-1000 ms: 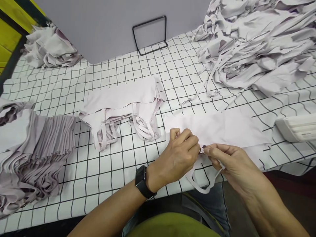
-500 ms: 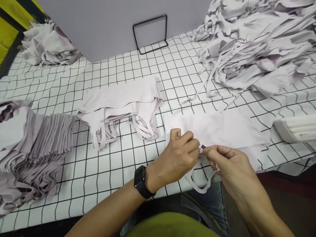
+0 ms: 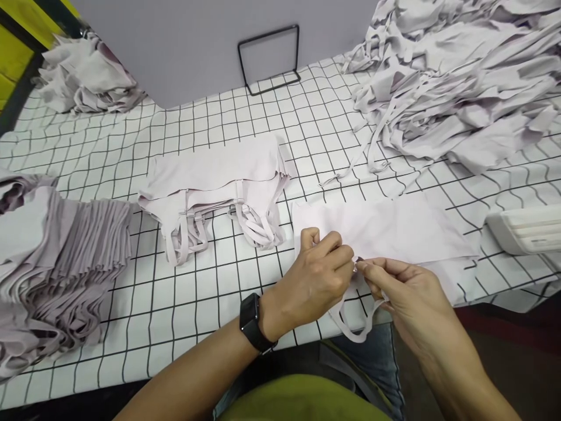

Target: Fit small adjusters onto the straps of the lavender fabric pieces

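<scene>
A pale pinkish-white strapped garment (image 3: 394, 225) lies flat near the table's front edge. Over its near edge, my left hand (image 3: 326, 272), with a black watch on the wrist, is closed on the garment's strap. My right hand (image 3: 401, 286) pinches the same strap between thumb and forefinger, close beside the left fingertips. A small ring or slider on the strap shows between the two hands, partly covered by fingers. The strap (image 3: 355, 336) hangs in a loop below them. Left of my hands lies a stack of folded strapped garments (image 3: 214, 169).
A thick pile of folded garments (image 3: 83, 245) stands at the left. Loose garments are heaped at the back right (image 3: 460, 88) and in a smaller heap (image 3: 85, 76) at the back left. A black wire frame (image 3: 270, 61) stands before a grey panel (image 3: 197, 47). A white device (image 3: 526, 228) sits right.
Almost nothing differs. Both hands stay closed on the strap at the same spot, with only a slight shift of the fingers and the view.
</scene>
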Tool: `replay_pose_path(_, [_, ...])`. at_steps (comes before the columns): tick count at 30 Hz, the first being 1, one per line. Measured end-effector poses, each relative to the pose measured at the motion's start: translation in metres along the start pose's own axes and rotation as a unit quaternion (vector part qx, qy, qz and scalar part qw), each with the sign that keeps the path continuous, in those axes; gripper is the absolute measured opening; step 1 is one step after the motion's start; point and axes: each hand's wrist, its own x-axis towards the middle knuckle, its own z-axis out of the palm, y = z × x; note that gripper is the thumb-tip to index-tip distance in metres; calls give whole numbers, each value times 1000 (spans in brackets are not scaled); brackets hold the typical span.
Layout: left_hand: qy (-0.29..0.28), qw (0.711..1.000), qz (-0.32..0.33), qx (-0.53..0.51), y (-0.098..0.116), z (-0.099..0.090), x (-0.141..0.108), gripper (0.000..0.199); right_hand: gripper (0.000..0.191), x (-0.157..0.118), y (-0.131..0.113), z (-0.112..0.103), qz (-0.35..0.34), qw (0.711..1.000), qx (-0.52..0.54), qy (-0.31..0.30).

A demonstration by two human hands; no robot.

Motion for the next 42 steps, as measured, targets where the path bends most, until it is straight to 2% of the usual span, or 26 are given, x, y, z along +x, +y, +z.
replay_pose_path(5, [-26,1000,1,5,0,-2,-1,31,29,1,0,1,-13,1000,12,5])
replay_pose_path(10, [-44,999,-4,-12,1,-5,0,30,30,-2,-1,6,-24,999,13,20])
replay_pose_path(17, [-69,997,15,-18,-2,-9,3,34,19,-4,-4,3,-75,991,-113,11])
replay_pose_path(20, [-74,997,14,-25,-4,-9,2,32,20,1,-4,1,-75,993,-95,5])
replay_pose_path(26, [-53,998,-3,-35,-4,-7,-2,29,24,3,-3,5,-30,999,-25,15])
replay_pose_path(32, [-71,997,-13,-31,1,-6,0,29,19,-6,-1,10,-103,992,-63,47])
replay_pose_path(37, [-27,998,-39,-52,2,-5,-1,27,19,-12,2,14,-169,973,-124,102])
replay_pose_path(39, [-18,998,-42,-51,2,-4,-1,27,21,-14,5,13,-167,973,-125,103])
replay_pose_path(42, [-27,998,-39,-38,2,-5,-2,26,26,-15,6,10,-133,983,-105,65])
